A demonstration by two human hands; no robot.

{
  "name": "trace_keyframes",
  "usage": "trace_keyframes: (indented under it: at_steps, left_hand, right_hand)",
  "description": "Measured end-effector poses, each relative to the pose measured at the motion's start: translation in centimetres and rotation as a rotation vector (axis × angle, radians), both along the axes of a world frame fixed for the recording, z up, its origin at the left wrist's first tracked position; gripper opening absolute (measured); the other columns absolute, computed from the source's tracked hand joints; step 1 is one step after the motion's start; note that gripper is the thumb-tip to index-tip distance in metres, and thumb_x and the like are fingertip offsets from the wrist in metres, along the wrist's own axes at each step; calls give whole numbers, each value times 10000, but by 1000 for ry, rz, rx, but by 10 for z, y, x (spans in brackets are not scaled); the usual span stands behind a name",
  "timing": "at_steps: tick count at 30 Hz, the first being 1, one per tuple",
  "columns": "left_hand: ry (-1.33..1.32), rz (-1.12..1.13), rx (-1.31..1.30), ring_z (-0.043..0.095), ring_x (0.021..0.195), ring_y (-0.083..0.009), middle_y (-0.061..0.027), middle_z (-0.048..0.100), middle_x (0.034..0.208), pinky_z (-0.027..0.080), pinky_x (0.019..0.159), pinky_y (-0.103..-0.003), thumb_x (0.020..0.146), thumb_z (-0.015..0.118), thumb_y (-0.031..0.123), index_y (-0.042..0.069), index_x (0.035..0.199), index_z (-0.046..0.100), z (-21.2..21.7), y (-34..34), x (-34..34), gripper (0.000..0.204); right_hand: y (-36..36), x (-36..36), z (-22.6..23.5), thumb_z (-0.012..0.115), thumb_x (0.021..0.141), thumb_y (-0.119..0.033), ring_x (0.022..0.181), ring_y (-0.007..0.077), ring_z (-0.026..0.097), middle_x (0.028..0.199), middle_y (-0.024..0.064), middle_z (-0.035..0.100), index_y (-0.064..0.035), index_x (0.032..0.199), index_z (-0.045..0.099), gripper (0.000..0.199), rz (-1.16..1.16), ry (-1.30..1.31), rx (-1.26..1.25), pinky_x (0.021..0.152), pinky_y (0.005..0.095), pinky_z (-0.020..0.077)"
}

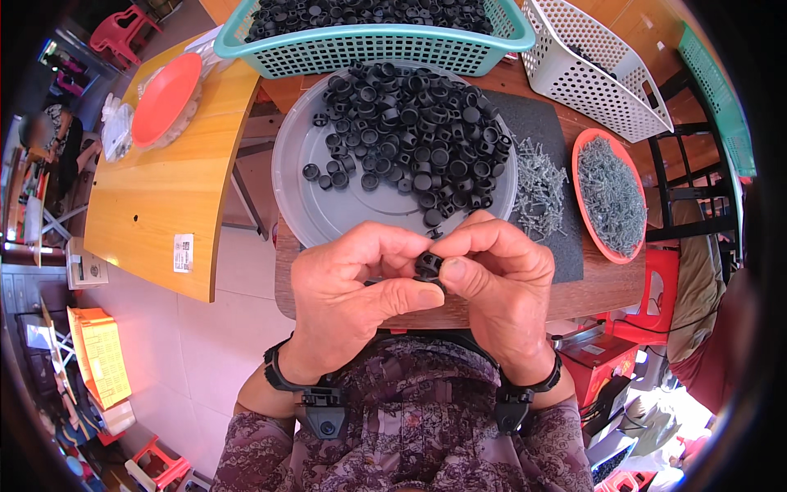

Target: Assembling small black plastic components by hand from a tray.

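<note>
Black plastic cap pinched by both hands (left, right); seemingly one piece.

Assembly workshop, parts baskets, screw tray

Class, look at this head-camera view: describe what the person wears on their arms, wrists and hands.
Both hands, left hand and right hand, are bare, with no gloves. Each wrist carries a black strap with a small black device clipped below it. The sleeves are a purplish, mottled floral fabric.

Two hands, three baskets, two orange dishes, one grey tray.
</note>
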State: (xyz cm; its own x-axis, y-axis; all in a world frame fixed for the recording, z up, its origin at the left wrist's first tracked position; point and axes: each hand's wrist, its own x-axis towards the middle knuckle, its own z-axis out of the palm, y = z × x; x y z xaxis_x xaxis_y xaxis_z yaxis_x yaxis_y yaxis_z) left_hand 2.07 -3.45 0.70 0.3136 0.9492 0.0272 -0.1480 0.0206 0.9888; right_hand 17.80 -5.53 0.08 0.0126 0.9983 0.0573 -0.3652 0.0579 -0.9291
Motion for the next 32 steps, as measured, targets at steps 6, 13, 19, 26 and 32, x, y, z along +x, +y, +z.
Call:
trace_keyframes:
  at_steps: [6, 13, 19, 26, 32]
  left_hand:
    - [-135, -59, -76, 580, 739, -71, -64, 637, 851, 486, 649, -192, 743, 718, 8, -56, 963, 589, -2, 3, 0, 263]
    - [-91, -7, 51, 596, 760, -72, -57, 644, 857, 492, 678, -199, 759, 723, 75, -33, 953, 569, -6, 0, 6, 270]
    - [-63, -7, 85, 596, 736, -60, -43, 654, 824, 491, 643, -196, 752, 735, 118, -11, 922, 574, -5, 1, 7, 267]
    - [148, -14, 283, 610, 669, -75, -49, 648, 757, 484, 598, -208, 726, 758, 184, 2, 878, 573, -5, 9, 4, 302]
    - [366, -13, 609, 507, 607, -107, -40, 553, 691, 399, 529, -220, 650, 794, 301, 24, 826, 541, -4, 13, 3, 415]
  right_hand:
    - [0, 0, 0, 613, 777, 98, 746, 78, 540, 818, 25, 562, 21, 896, 648, 147, 1, 3, -4, 679, 196, 444]
    - [-2, 0, -3, 613, 778, 97, 745, 71, 525, 820, 22, 558, 16, 901, 642, 150, -32, -65, 34, 665, 191, 426]
    - [-4, -1, -1, 611, 776, 99, 732, 67, 509, 822, 25, 555, 16, 911, 634, 160, -58, -74, 71, 652, 193, 411]
    - [-4, 4, -2, 592, 782, 111, 725, 80, 524, 821, 41, 560, 30, 911, 626, 156, -47, -113, 120, 649, 201, 424]
    - [-3, 5, -1, 586, 784, 114, 715, 77, 530, 812, 43, 554, 32, 919, 628, 163, 12, 1, 71, 647, 195, 432]
